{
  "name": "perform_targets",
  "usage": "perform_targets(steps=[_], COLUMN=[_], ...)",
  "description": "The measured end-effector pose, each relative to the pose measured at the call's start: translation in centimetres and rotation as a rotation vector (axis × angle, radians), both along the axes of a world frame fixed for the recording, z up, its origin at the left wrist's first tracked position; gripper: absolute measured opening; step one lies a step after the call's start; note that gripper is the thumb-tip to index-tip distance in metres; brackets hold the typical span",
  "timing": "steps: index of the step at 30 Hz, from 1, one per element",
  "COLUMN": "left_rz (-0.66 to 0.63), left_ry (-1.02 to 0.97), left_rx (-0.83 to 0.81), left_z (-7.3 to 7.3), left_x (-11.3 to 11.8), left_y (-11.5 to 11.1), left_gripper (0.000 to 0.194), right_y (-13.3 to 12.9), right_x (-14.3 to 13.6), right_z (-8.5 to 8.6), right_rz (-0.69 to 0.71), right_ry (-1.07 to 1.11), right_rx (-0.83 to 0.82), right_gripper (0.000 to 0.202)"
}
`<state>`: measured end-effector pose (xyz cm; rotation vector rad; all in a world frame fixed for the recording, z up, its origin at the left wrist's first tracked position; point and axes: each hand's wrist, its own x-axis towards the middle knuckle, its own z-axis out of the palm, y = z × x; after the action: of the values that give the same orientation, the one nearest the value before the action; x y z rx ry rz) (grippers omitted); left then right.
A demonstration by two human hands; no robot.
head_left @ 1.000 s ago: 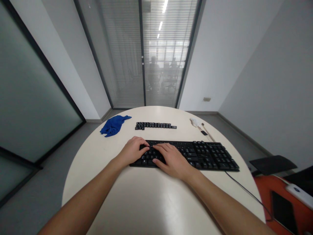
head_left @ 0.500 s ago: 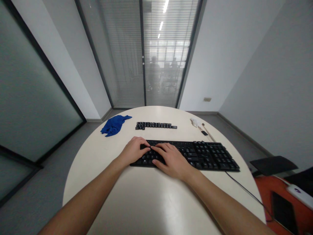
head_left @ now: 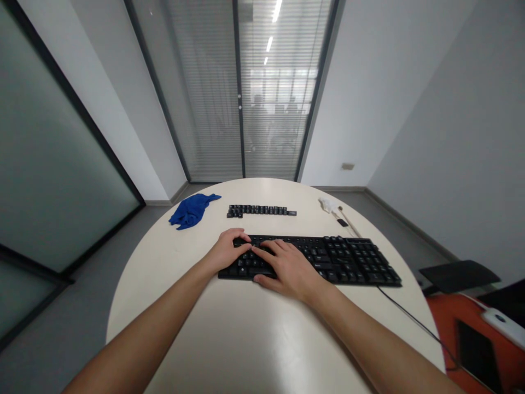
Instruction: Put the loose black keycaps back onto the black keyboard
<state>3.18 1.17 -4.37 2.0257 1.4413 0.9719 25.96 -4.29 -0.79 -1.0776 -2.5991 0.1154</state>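
Note:
A black keyboard (head_left: 348, 262) lies across the pale table, with a gap in its keys partly hidden under my fingers. My left hand (head_left: 229, 249) rests at the keyboard's left end; its index finger is curled and its thumb reaches over the keys, a small gap between the two. My right hand (head_left: 287, 268) lies over the left-middle keys, fingers stretched and apart, its index tip close to my left thumb and its thumb at the front edge. No held thing shows in either hand. Behind the keyboard, loose black keycaps (head_left: 262, 209) stand in a row.
A crumpled blue cloth (head_left: 192, 211) lies at the table's back left. At the back right are a white bundle (head_left: 328, 205) and a thin brush-like stick (head_left: 350, 223). The keyboard's cable (head_left: 410, 317) runs off the right side, near an orange chair seat (head_left: 447, 312) bearing a dark phone-like slab (head_left: 478, 350).
My right thumb has slid slightly toward the keyboard's front edge. My left index finger has lifted a little from the thumb. The keyboard and the keycap row stay put.

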Motion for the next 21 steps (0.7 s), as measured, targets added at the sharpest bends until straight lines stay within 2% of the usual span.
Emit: perform_targets(steps=[3,12,16,21], left_rz=[-0.018,0.024,0.053,0.189], left_ry=[-0.055,-0.041,-0.07,0.027], left_rx=[-0.038,0.009,0.036,0.183], left_z=[-0.3,-1.1,-0.4,0.6], left_x=[0.2,0.5,0.5,-0.6], left_y=[0.2,0.2,0.3,1.6], left_gripper=[0.009,0.008,0.011,0.018], right_y=[0.1,0.1,0.0,0.1], right_x=[-0.1,-0.5,-0.3,-0.1], right_z=[0.1,-0.1,-0.4,-0.6], right_rz=[0.004,-0.004,-0.011,-0.002], right_ry=[-0.013,-0.031,-0.002,0.005], right_rx=[0.012,0.033,0.035,0.025], right_gripper=[0.064,0.061,0.063,0.063])
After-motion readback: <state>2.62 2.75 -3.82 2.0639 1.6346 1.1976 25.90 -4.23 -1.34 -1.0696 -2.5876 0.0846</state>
